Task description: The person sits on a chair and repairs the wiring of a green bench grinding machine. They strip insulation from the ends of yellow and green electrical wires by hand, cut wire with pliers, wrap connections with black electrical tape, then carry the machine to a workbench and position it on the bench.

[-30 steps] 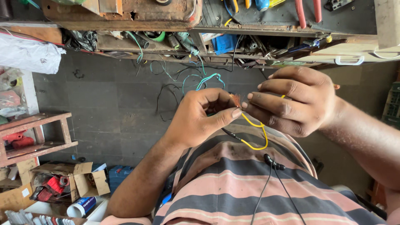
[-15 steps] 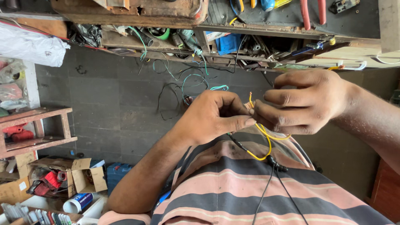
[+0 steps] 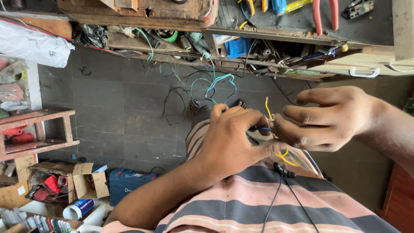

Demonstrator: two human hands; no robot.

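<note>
Two hands meet at the middle of the view, above a striped shirt [image 3: 276, 207]. The left hand [image 3: 233, 140] is curled closed, its thumb and fingers pinching a blue wire [image 3: 260, 128] that points toward three o'clock. The right hand [image 3: 330, 118], just beside it at three o'clock, has its fingers bent and closed on a yellow wire [image 3: 268, 108], which rises toward twelve o'clock and loops down to five o'clock. Loose green wires [image 3: 215, 84] hang from the cluttered workbench [image 3: 302, 41] at twelve o'clock.

Dark tiled floor [image 3: 108, 99], loose wires [image 3: 189, 92], blue case [image 3: 129, 183], cardboard box [image 3: 88, 183]
</note>
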